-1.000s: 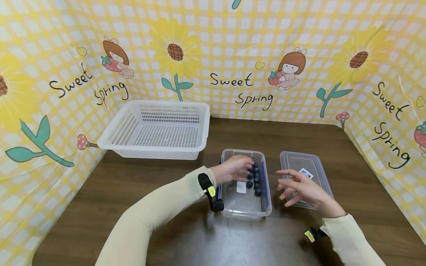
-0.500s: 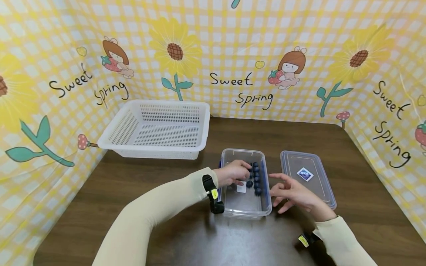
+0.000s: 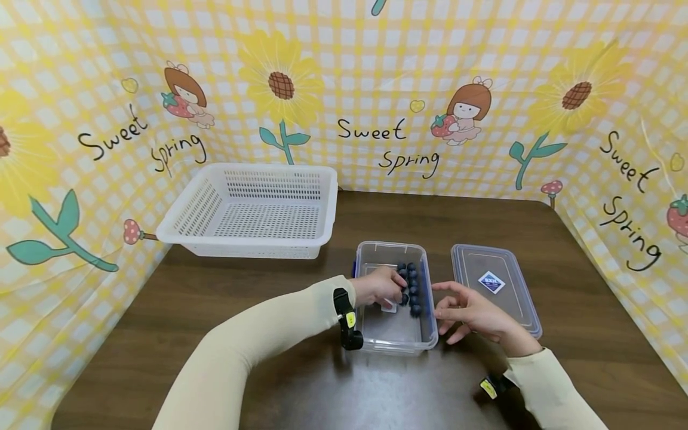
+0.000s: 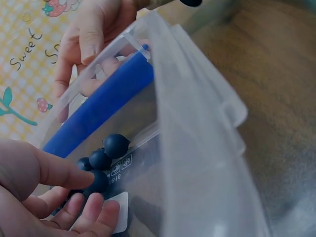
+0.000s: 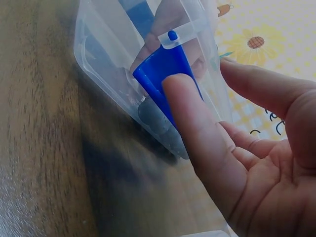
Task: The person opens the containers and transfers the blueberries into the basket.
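Observation:
A clear plastic container (image 3: 395,334) with blue side latches stands lidless before me. Inside, dark round blueberries (image 3: 415,310) line the right side in a column, with more in a second column beside it. My left hand (image 3: 380,285) reaches in over the left wall. Its thumb (image 4: 69,170) tip lies on a blueberry (image 4: 97,181), fingertips just below it, pinching it. My right hand (image 3: 475,313) is outside the right wall, fingers loosely spread. In the right wrist view its thumb (image 5: 185,98) is right at the blue latch (image 5: 165,69). A white square label lies on the container floor, partly hidden by the left hand.
The container's clear lid (image 3: 497,286), with a blue and white sticker, lies flat to the right. At the back left stands a white perforated basket (image 3: 258,242). A yellow checked cloth (image 3: 371,71) rises behind and beside the brown table (image 3: 301,382).
My left hand has moved toward me along the berries, uncovering the far ones. My right hand has moved left from over the lid to the container's right wall.

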`<state>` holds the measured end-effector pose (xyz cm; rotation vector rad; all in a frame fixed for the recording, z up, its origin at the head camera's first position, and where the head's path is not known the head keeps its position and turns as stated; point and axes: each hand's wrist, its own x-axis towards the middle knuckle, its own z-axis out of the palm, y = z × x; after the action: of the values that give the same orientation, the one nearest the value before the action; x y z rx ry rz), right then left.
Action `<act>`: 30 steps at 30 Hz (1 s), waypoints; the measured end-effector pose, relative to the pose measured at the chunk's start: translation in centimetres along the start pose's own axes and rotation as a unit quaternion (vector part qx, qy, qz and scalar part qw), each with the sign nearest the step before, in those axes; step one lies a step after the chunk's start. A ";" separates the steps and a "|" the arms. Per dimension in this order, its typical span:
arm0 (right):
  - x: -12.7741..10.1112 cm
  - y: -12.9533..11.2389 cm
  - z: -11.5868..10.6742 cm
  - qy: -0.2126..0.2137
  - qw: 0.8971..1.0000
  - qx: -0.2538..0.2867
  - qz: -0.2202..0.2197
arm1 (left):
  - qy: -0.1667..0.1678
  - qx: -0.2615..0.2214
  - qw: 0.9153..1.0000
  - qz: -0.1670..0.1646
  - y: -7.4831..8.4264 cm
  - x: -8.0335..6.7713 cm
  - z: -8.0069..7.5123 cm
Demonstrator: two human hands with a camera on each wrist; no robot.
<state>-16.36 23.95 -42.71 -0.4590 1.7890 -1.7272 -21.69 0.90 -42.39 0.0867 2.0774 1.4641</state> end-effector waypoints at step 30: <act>0.1 0.0 0.4 -0.006 0.997 0.064 -0.031 | -0.062 0.022 0.997 0.028 0.2 0.1 -0.3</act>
<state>-16.17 23.63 -42.73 -0.4738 1.6599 -1.8638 -22.00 0.79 -42.17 0.2487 2.0225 1.4088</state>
